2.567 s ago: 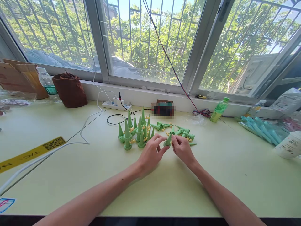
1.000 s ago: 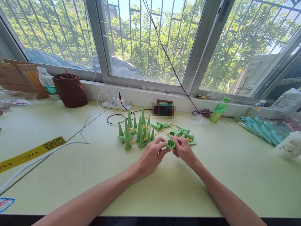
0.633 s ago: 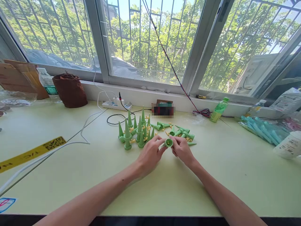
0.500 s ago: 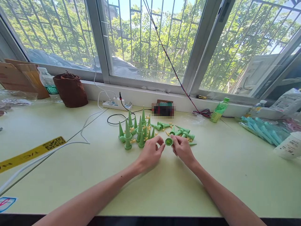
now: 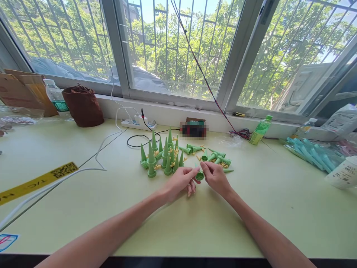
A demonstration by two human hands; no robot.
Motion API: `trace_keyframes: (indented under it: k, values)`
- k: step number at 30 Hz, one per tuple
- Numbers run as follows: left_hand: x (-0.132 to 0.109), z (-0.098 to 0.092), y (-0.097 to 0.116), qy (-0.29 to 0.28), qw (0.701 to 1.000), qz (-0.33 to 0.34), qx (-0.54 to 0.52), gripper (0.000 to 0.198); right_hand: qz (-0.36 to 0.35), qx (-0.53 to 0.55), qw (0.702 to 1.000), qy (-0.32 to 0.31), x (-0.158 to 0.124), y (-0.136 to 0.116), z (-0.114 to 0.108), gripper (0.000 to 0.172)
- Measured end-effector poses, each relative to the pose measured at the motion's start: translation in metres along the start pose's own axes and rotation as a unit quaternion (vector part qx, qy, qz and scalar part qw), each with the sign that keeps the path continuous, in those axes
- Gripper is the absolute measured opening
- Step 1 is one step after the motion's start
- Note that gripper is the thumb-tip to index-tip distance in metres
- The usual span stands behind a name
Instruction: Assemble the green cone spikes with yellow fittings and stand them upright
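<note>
A pale yellow-green table (image 5: pixel 195 230), crossed at left by a dark seam, carries green plastic plant-watering spikes (image 5: pixel 151 160) with yellow valves, many upright on their caps near the middle. Just right of these, more green spikes (image 5: pixel 219 159) lie jumbled on their sides. Along the back stand a brown fabric bag (image 5: pixel 82 108), a white power strip (image 5: pixel 150 126) and a green drink bottle (image 5: pixel 260 130). Teal plastic packets (image 5: pixel 309 154) and a white cup (image 5: pixel 344 173) sit at far right.

Left hand (image 5: pixel 180 180) and right hand (image 5: pixel 216 176) bare, slim-fingered; left forearm (image 5: pixel 111 227) and right forearm (image 5: pixel 255 219) bare to frame edge, slender, tapering handward; small dark spot (image 5: pixel 142 201) on left forearm
</note>
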State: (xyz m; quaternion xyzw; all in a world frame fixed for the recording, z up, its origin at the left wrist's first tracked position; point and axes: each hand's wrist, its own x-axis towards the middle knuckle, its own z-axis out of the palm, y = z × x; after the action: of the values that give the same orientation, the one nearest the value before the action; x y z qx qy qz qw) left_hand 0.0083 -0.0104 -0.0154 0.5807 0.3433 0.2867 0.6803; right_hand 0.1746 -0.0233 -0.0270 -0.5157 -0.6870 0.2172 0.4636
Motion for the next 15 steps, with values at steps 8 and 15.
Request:
trace_keyframes:
  k: [8,15]
  values:
    - [-0.0067,0.0034,0.0008,0.05,0.975,0.134,0.168,0.036,0.02,0.018,1.0,-0.013,0.0005,-0.002,-0.0004,0.046]
    - [-0.0039,0.0006,-0.0069,0.123,0.892,0.271,0.339,0.012,0.055,0.069,0.996,-0.034,0.0002,0.0009,-0.0005,0.045]
